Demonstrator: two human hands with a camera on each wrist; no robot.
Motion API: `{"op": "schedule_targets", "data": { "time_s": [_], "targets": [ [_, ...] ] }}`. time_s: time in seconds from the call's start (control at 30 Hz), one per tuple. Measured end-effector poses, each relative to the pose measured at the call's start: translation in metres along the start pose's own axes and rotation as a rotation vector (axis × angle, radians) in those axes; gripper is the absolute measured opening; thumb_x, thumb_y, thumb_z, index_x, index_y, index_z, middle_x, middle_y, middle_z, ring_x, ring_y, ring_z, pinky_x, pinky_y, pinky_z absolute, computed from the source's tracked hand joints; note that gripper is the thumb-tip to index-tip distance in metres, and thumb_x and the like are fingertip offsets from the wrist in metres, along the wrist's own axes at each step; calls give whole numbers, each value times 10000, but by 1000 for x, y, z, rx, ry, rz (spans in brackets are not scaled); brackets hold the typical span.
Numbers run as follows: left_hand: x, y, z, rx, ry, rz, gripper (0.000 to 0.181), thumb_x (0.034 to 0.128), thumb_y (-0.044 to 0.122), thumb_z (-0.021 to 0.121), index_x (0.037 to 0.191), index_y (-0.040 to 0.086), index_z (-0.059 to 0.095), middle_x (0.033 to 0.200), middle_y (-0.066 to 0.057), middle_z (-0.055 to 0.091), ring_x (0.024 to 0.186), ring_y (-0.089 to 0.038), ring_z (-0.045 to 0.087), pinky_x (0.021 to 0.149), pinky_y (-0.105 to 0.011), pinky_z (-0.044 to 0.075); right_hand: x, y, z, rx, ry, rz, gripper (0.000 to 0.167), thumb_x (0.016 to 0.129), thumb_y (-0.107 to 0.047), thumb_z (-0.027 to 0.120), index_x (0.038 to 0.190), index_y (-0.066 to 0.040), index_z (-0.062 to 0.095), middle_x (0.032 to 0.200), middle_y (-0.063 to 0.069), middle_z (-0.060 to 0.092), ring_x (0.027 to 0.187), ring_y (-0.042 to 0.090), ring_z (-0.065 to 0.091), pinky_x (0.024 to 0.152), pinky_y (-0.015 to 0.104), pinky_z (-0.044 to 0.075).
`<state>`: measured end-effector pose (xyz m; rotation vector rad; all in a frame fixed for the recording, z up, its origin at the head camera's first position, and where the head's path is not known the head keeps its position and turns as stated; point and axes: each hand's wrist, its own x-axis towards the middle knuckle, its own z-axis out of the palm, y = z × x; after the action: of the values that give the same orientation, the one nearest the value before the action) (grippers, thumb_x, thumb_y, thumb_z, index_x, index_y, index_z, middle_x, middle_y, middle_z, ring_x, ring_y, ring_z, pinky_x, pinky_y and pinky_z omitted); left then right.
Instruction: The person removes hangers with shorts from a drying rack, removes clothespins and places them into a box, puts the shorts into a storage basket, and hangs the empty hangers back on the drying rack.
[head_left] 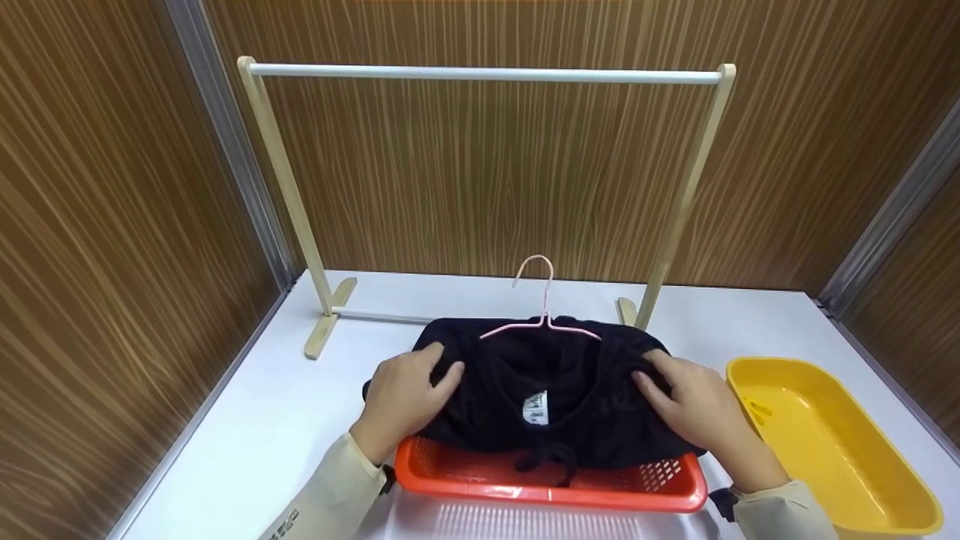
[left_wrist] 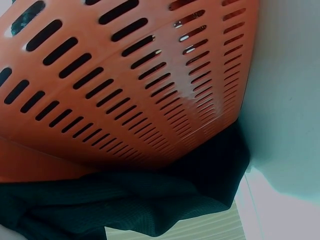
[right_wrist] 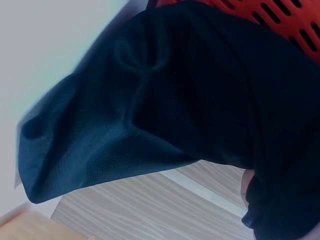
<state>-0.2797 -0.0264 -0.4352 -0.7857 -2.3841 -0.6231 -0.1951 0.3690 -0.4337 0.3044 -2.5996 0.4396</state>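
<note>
At the left, the wooden clothes rack (head_left: 480,73) stands on the white surface (head_left: 247,442), its rail stretching across the back toward the right. The left hand (head_left: 409,386) pinches one side of the black garment (head_left: 491,409) between thumb and fingers, the fingertips partly hidden by cloth. The garment spreads between both hands, over the back part of the red basket (head_left: 540,495), with a white label (head_left: 535,409) inside its neck and a dark cord hanging in front. A pink hanger (head_left: 547,300) sits at the neck opening, hook upward, well below the rail. The right hand (head_left: 694,397) pinches the opposite side, thumb on top. Just beside it, at far right, lies a yellow tray (head_left: 817,442).
</note>
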Motion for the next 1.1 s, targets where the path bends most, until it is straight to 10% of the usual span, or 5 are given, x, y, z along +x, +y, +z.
{"op": "schedule_targets", "data": {
  "time_s": [0.67,0.9,1.1],
  "targets": [
    [0,2,-3,3,-6,1,360,967,378,660,746,179,458,569,72,300,488,-175,453,506,-334,353,1,0,2,-27,27,-34,104,973,-220,691,1002,-144,626,732,-18,606,665,229,625,625,502,488],
    [1,1,-2,5,-8,6,344,974,379,652,762,175,473,569,68,314,495,-174,470,509,-326,355,1,2,2,4,64,-39,333,961,-229,707,1266,-118,630,1110,115,736,928,357,723,801,576,545],
    [0,2,-1,8,-4,8,349,972,385,652,764,169,475,565,69,310,491,-184,468,506,-337,355,0,1,3,-29,43,-43,168,976,-222,688,1109,-121,668,928,67,718,814,288,697,732,542,544]
  ]
}}
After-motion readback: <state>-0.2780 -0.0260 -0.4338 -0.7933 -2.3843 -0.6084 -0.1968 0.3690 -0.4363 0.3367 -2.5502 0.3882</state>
